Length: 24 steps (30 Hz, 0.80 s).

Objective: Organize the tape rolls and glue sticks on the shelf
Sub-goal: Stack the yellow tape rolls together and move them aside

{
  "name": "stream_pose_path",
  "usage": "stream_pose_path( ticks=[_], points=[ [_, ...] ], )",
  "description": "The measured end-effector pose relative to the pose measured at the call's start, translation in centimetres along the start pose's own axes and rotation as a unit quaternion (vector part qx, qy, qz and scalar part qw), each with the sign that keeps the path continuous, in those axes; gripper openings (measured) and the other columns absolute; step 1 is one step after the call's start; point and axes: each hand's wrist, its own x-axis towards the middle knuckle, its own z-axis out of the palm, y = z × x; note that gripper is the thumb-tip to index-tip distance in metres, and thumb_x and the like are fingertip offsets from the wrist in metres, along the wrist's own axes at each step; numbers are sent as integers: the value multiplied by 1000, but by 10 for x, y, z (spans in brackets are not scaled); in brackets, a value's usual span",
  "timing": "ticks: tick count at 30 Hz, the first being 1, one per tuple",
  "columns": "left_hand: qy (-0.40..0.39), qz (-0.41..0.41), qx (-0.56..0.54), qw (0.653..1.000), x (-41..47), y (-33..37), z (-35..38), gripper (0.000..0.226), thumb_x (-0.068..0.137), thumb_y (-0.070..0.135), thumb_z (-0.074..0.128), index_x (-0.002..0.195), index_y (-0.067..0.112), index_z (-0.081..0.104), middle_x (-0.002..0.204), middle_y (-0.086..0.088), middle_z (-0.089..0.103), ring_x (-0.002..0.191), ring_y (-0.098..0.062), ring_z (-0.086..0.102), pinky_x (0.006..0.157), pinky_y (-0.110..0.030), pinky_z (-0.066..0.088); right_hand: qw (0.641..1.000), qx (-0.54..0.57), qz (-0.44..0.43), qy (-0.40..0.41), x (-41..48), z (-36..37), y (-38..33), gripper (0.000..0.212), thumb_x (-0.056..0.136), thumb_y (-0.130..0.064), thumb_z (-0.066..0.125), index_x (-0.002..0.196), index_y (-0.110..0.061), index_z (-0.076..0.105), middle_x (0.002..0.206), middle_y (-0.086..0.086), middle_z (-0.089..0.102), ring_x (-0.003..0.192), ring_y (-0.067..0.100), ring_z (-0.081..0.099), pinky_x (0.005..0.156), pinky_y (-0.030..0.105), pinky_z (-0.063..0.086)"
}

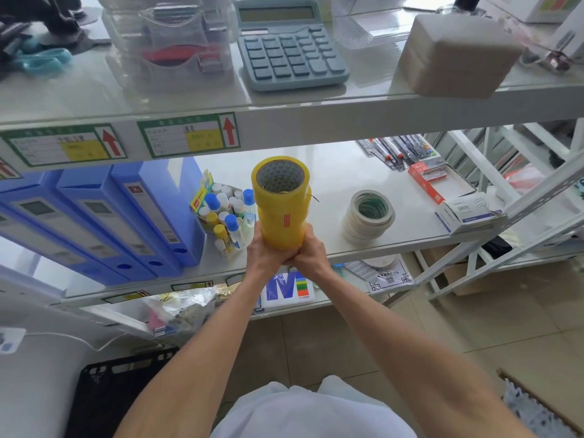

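A tall stack of yellow tape rolls [282,203] stands upright over the middle shelf [331,172]. My left hand [264,251] and my right hand [308,252] both grip its bottom roll from either side. Left of the stack, several glue sticks [226,213] with blue, yellow and white caps crowd in and around a small yellow-green box. To the right, a stack of thin white tape rolls [368,216] rests on the shelf.
Blue file boxes [132,216] fill the shelf's left part. Pens [398,150], a red box [426,181] and a white box [467,211] lie at the right. A calculator [290,49] and a grey block [455,55] sit on the upper shelf.
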Motion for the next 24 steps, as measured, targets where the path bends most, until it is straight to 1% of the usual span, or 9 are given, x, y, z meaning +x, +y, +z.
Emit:
stream_pose_path(
  ticks=[2,5,9,14,18,19,21,22,24],
  points=[
    [-1,1,-7,1000,1,0,0,83,65,45,88,133,25,44,106,3,67,88,-14,64,56,-8,45,1000,8,2,9,0,1,0,67,74,-4,85,128,-14,46,100,4,66,92,27,70,58,24,62],
    [-2,2,-19,1000,2,-1,1,81,66,46,87,132,25,45,109,1,68,93,-18,66,63,-14,51,1000,11,-7,19,-3,1,0,66,74,-1,84,128,-10,48,101,7,67,90,28,70,54,18,58],
    [-3,-6,-20,1000,-2,-1,4,81,66,48,86,132,26,44,106,2,68,92,-17,67,61,-14,50,1000,5,-8,14,-8,-4,0,70,71,0,87,130,-7,49,98,4,65,82,18,66,50,9,52],
    [-8,-14,-16,1000,-12,3,9,82,66,45,87,132,26,44,104,3,67,88,-15,65,57,-12,46,1000,13,-6,15,-17,-13,2,70,73,3,86,132,-4,50,99,6,67,85,24,68,50,12,54],
    [-10,-16,-9,1000,-21,9,12,83,65,46,87,133,26,43,106,3,67,89,-17,65,59,-14,48,1000,4,-22,17,-28,-24,0,71,72,-4,90,131,-4,51,101,9,70,84,23,69,53,11,54],
    [-10,-17,-3,1000,-25,11,14,83,65,47,87,133,27,43,105,3,67,88,-16,64,58,-13,46,999,-6,-26,18,-31,-29,1,74,69,-6,93,131,-4,52,102,10,72,83,23,69,55,12,55],
    [-12,-17,14,1000,-32,16,20,84,64,50,86,132,28,42,104,5,67,84,-15,63,55,-11,43,999,-27,-35,18,-38,-40,2,81,62,-12,97,129,-3,52,102,13,74,84,25,71,62,21,60],
    [-16,-17,21,999,-35,19,24,85,63,51,86,132,28,42,103,4,67,83,-15,62,54,-11,42,999,-34,-36,19,-43,-47,4,83,60,-13,98,128,-2,53,102,13,75,84,26,71,62,21,58],
    [-24,-17,28,999,-43,25,33,84,64,50,85,132,28,42,104,3,67,83,-15,61,57,-13,43,999,-35,-33,25,-50,-59,8,83,60,-12,98,128,-2,52,101,14,75,82,23,68,57,12,51]
  ],
)
